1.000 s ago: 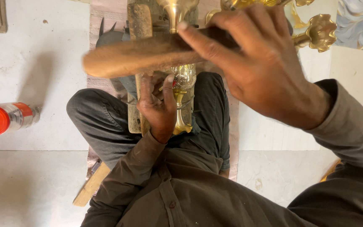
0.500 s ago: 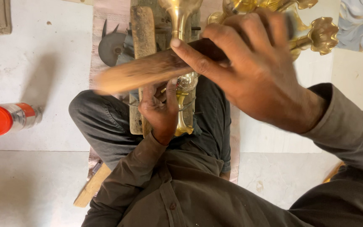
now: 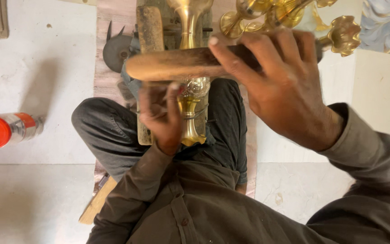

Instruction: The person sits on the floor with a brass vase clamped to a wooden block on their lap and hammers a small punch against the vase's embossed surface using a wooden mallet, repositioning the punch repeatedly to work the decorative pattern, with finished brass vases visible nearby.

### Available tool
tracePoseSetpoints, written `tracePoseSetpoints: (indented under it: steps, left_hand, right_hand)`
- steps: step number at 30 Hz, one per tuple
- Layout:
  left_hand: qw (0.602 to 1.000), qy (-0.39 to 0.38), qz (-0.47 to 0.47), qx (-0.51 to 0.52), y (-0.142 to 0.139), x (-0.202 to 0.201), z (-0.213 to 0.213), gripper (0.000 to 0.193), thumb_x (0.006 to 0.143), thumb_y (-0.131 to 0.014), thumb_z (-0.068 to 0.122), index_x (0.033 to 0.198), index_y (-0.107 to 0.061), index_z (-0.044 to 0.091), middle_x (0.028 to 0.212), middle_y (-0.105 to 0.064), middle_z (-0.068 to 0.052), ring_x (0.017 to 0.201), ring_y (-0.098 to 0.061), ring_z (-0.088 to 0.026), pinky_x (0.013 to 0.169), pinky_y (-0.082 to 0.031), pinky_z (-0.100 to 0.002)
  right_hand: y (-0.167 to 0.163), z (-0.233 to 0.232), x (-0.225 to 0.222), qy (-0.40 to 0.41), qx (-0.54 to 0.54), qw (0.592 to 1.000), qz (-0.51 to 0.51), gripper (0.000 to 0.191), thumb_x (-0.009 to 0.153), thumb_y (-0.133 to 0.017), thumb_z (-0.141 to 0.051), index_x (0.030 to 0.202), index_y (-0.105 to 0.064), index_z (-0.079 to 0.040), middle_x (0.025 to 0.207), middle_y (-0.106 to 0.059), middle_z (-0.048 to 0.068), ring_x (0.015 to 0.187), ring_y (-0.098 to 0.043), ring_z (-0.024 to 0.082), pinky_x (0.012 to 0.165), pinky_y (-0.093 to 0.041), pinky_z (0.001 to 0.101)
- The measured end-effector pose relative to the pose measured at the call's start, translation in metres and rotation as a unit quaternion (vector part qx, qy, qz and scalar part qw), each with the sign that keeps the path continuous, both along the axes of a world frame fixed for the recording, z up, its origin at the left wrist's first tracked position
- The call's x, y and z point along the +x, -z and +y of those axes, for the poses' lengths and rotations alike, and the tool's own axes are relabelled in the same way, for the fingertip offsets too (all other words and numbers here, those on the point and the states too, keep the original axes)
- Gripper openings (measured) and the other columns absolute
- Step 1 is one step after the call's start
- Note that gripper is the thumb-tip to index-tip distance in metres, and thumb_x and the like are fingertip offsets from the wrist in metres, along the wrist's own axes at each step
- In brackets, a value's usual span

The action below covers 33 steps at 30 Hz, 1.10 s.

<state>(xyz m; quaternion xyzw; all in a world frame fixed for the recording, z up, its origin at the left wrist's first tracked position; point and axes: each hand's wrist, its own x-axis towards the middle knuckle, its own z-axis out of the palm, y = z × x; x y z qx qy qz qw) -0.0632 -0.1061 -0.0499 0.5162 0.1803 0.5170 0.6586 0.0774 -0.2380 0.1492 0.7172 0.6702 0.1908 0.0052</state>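
On the pale tiled floor (image 3: 46, 58), a pinkish mat (image 3: 113, 18) is being sat on by a person with crossed legs in dark trousers. Across the lap, a wooden block (image 3: 150, 27) is being used as a rest for a brass lamp stem (image 3: 190, 113). Above it, a wooden mallet (image 3: 177, 63) is being gripped at its handle end by the right hand (image 3: 285, 90), fingers clenched around it. The brass stem is being grasped and steadied by the left hand (image 3: 161, 115). Further brass pieces (image 3: 290, 18) are being kept beyond the mallet. An orange-capped bottle (image 3: 5, 131) is lying on the floor, well apart to the left.
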Motion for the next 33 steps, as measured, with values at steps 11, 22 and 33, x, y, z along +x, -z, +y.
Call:
tracePoseSetpoints:
  steps: [11,22,33]
  left_hand:
    - [0.976,0.185,0.1,0.056,-0.023,-0.01,0.092,0.033,0.108,-0.07,0.003,0.138,-0.057,0.0,0.097,-0.077,-0.013,0.082,-0.079,-0.019,0.07,-0.071,-0.032]
    - [0.796,0.451,0.125,0.384,-0.057,0.078,0.11,0.055,0.098,-0.081,0.014,0.146,-0.056,0.002,0.137,-0.068,-0.022,0.106,-0.076,-0.029,0.095,-0.065,-0.043]
    - [0.642,0.556,0.285,0.444,-0.058,0.126,0.106,0.057,0.087,-0.082,0.021,0.138,-0.062,0.003,0.097,-0.078,-0.018,0.081,-0.077,-0.026,0.076,-0.064,-0.039]
  right_hand:
    - [0.135,-0.065,-0.033,0.26,0.111,0.821,0.496,0.062,0.092,-0.073,-0.001,0.152,-0.055,-0.007,0.123,-0.061,0.013,0.105,-0.064,0.024,0.086,-0.059,0.0344]
    - [0.201,-0.091,-0.1,0.365,0.269,0.581,0.676,0.045,0.097,-0.071,-0.001,0.141,-0.059,0.001,0.124,-0.063,0.014,0.117,-0.062,0.019,0.101,-0.052,0.0343]
    - [0.187,-0.095,-0.088,0.364,0.221,0.69,0.585,0.065,0.089,-0.072,0.001,0.151,-0.054,-0.012,0.119,-0.061,0.01,0.112,-0.064,0.022,0.096,-0.056,0.0336]
